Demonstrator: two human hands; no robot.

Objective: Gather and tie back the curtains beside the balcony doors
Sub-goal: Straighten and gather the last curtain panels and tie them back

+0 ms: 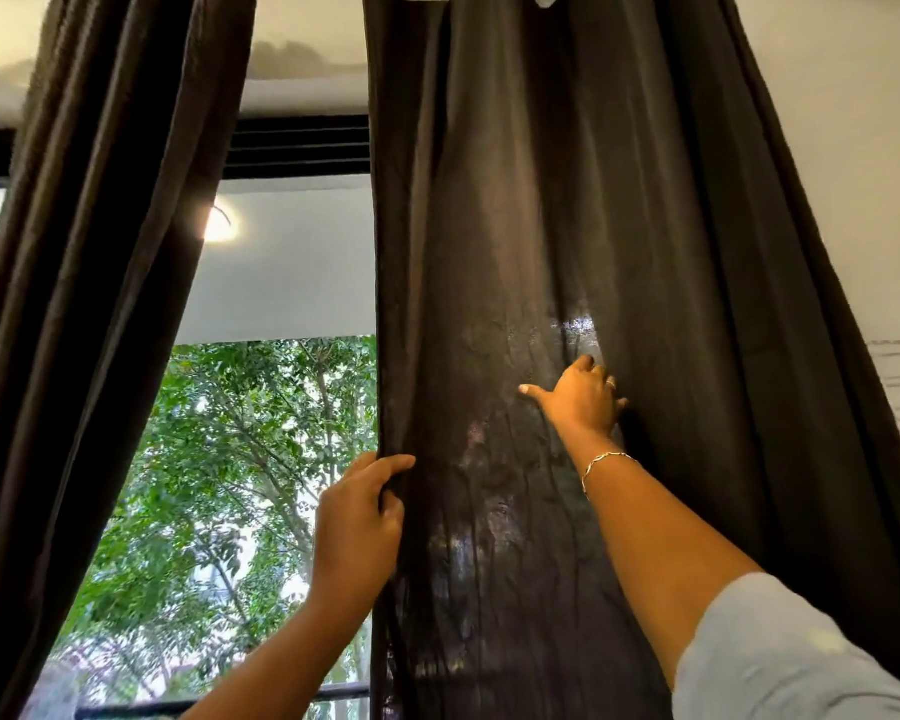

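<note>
A dark curtain (515, 252) hangs right of the balcony door (230, 459). The left hand (359, 517) curls around its inner edge; the right hand (583, 400) lies spread against a middle fold, holding nothing. Gathering well probably means sweeping edge toward fold in even pleats.

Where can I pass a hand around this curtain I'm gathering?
There is an open gap between the dark brown left curtain and the inner edge of the dark brown right curtain, where the left hand grips it. The bare white wall borders its far side. It is crowded mid-panel, where the right hand presses into bunched folds.
</note>
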